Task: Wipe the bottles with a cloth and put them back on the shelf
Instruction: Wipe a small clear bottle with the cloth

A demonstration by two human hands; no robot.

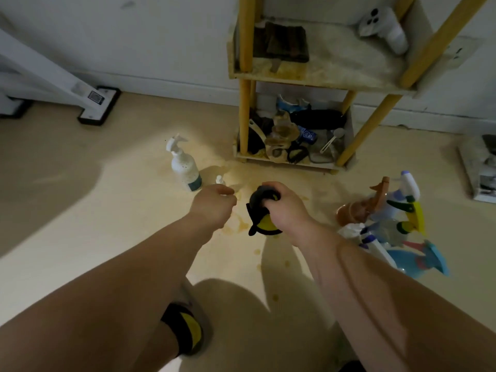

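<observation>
Well, my right grip (284,208) was clenched round black-and-yellow cloth (259,208), low over stained floor (80,210). My left grip (214,204) was curled just in front of small white bottle (220,180) (couldn't tell whether holding it). White pump bottle (185,167) stood just left of it. Spray bottles (397,224) were clustered on floor at right, near yellow-legged shelf (322,76).

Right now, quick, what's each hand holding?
Left hand: fingers curled near the small white bottle; cannot tell if it holds anything.
Right hand: grips the black and yellow cloth.
</observation>
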